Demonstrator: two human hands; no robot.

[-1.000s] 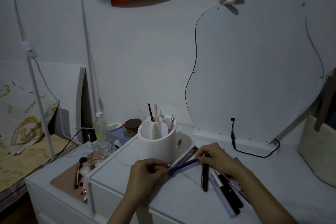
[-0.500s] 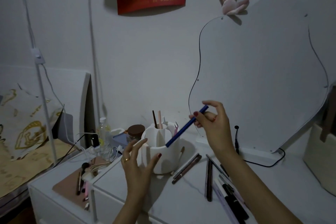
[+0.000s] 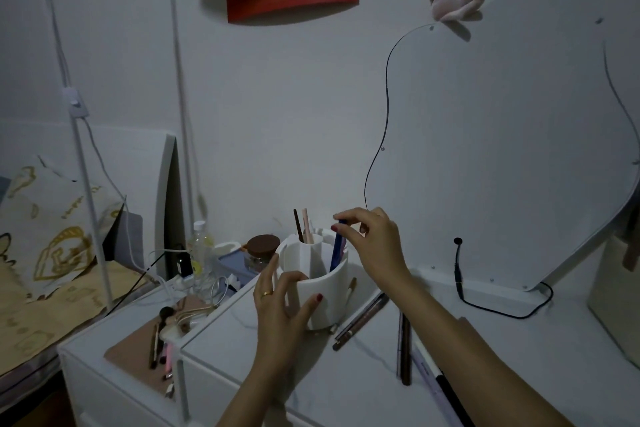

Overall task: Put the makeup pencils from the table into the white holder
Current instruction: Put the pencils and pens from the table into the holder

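The white holder (image 3: 329, 298) stands on the white table (image 3: 346, 378), split into compartments. My left hand (image 3: 280, 302) is wrapped around its front left side. My right hand (image 3: 374, 246) pinches the top of a blue pencil (image 3: 335, 251), which stands nearly upright with its lower end inside a right-hand compartment. A brown pencil (image 3: 297, 225) and a pink one (image 3: 307, 225) stick up from a rear compartment. Two brown pencils (image 3: 360, 321) lie beside the holder, a dark one (image 3: 404, 347) lies further right, and others (image 3: 440, 381) lie under my right forearm.
A large curvy mirror (image 3: 502, 149) leans on the wall at the right, its black cable (image 3: 485, 305) trailing on the table. A brown-lidded jar (image 3: 261, 251), a clear bottle (image 3: 202, 253) and brushes on a pink mat (image 3: 138, 350) lie to the left. A woven bag (image 3: 616, 295) stands far right.
My right hand carried the blue pencil from the table up and over, then lowered it into the holder. My left hand moved from the pencil to grip the holder's side.
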